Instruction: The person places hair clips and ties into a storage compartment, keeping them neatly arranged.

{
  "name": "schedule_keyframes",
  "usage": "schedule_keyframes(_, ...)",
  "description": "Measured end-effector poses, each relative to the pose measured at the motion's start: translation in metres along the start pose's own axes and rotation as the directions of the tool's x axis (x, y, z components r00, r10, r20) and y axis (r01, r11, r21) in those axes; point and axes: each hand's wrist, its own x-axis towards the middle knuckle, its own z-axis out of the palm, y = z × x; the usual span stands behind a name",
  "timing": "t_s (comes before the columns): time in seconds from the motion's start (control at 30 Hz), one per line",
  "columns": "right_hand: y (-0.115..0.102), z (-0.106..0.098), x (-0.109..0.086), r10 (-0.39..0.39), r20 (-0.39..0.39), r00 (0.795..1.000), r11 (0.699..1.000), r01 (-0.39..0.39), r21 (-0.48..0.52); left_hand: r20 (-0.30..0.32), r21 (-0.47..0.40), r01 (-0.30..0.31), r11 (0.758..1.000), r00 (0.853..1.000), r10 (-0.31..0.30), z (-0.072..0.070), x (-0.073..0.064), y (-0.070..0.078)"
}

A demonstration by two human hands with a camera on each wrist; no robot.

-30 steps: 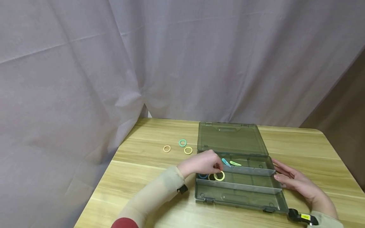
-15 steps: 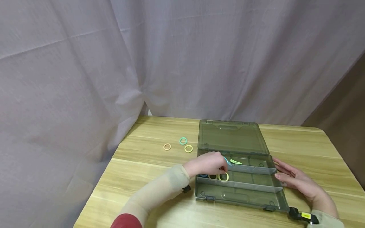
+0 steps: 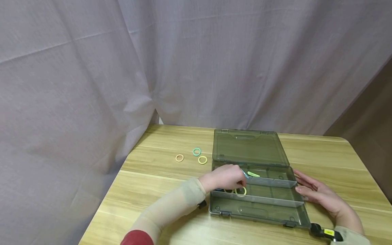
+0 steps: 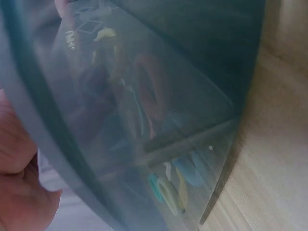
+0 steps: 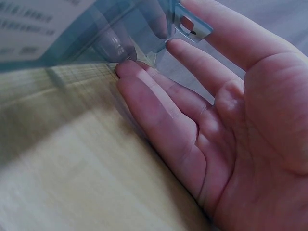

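My left hand reaches over the left part of a grey see-through divider box. Its fingertips pinch a yellow hair tie, which hangs within the middle compartment. Beside it in that compartment are a pale hair tie and a dark blue one, partly covered by the hand. A blue snap hair clip and a green snap hair clip lie in the back compartment. Against the box's right side rests my right hand, its fingers extended; the right wrist view shows the fingertips touching the clear wall.
The box's lid lies folded back behind it. On the wooden table, left of the lid, are an orange hair tie, a green hair tie and a yellow one. A grey curtain hangs behind the table.
My left hand has moved slightly right and lower with the yellow hair tie, further into the middle compartment. The right hand stays at the box's side.
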Motion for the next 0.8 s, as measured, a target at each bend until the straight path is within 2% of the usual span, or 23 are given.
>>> schedule_keyframes(0.4,0.0025,-0.0007,0.0002,0.001,0.003,1.000,1.000,-0.001,0.006,0.000,0.062,-0.018,0.998,1.000,0.018,0.0015,0.0004,-0.0002)
schedule_keyframes(0.6,0.0023,-0.0008,0.0001,-0.008,0.009,1.000,1.000,0.008,0.010,0.010,0.052,-0.011,0.999,1.000,0.010,0.0003,0.0008,-0.0006)
schedule_keyframes(0.8,0.0020,-0.0006,-0.0005,0.000,0.006,1.000,1.000,0.000,-0.002,0.009,0.000,-0.023,1.000,1.000,0.023,-0.0026,-0.0011,-0.0022)
